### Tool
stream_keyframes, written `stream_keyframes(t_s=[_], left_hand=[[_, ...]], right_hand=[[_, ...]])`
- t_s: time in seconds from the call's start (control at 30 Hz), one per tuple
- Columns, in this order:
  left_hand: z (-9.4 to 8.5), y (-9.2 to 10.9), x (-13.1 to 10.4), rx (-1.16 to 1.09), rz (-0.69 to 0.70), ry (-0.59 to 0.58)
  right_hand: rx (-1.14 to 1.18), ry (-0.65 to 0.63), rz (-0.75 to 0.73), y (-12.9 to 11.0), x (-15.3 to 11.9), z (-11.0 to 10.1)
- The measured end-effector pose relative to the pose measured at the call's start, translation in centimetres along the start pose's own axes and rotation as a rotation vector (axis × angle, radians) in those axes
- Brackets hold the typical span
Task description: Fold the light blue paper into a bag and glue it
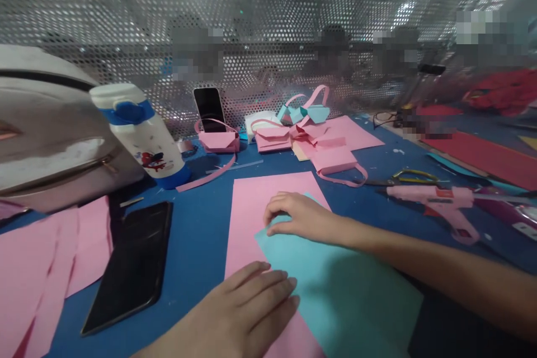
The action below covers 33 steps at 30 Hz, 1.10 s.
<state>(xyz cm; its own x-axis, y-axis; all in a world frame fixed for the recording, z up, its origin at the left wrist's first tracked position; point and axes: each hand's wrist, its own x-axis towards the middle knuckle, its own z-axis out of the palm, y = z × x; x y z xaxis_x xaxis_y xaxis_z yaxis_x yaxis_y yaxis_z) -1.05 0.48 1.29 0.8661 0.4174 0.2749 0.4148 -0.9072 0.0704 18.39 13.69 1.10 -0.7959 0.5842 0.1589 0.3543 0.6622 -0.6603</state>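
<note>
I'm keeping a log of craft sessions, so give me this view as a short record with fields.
Left hand: palm down, fingers over the pink sheet, fingertips by the turquoise sheet
Right hand: fingers curled at the turquoise sheet's corner; grip unclear
Sheets: turquoise partly over pink
Left side: black flat device, white-and-blue bottle
Right side: pink glue gun
Behind: small pink paper bag, upright phone
Surface: blue tabletop
</note>
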Motion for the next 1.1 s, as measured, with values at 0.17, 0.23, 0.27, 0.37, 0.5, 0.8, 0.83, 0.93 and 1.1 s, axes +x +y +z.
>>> stream_keyframes(t_s=[0.17, 0.23, 0.27, 0.37, 0.5, 0.8, 0.83, 0.93, 1.1], left_hand=[[1.4, 0.4, -0.4, 0.01, 0.004, 0.034], [1.9, 0.7, -0.4, 0.015, 0.0, 0.033], [2.0, 0.9, -0.4, 0.022, 0.004, 0.04], [2.0, 1.6, 0.2, 0.067, 0.04, 0.037], [0.8, 2.6, 1.5, 0.102, 0.107, -0.063], [1.7, 4.0, 1.5, 0.046, 0.131, -0.024], [2.2, 4.2, 1.4, 0.034, 0.129, 0.004], [3.7, 4.6, 1.3, -0.001, 0.131, 0.058], [3.5, 4.2, 1.9, -0.08, 0.138, 0.027]], right_hand=[[-0.003, 0.003, -0.013, 0.1, 0.0, 0.0], [-0.002, 0.002, -0.015, 0.0, 0.0, -0.1], [0.001, 0.002, -0.02, 0.1, 0.0, -0.2], [0.006, 0.001, -0.026, 0.2, -0.1, -0.2], [0.002, -0.006, -0.028, 0.5, -0.1, -0.2], [0.034, 0.004, -0.059, 0.9, -0.2, -0.1], [0.039, 0.002, -0.057, 0.9, -0.2, -0.1], [0.043, 0.001, -0.056, 0.9, -0.2, -0.1], [0.046, 0.005, -0.056, 0.9, -0.2, -0.1]])
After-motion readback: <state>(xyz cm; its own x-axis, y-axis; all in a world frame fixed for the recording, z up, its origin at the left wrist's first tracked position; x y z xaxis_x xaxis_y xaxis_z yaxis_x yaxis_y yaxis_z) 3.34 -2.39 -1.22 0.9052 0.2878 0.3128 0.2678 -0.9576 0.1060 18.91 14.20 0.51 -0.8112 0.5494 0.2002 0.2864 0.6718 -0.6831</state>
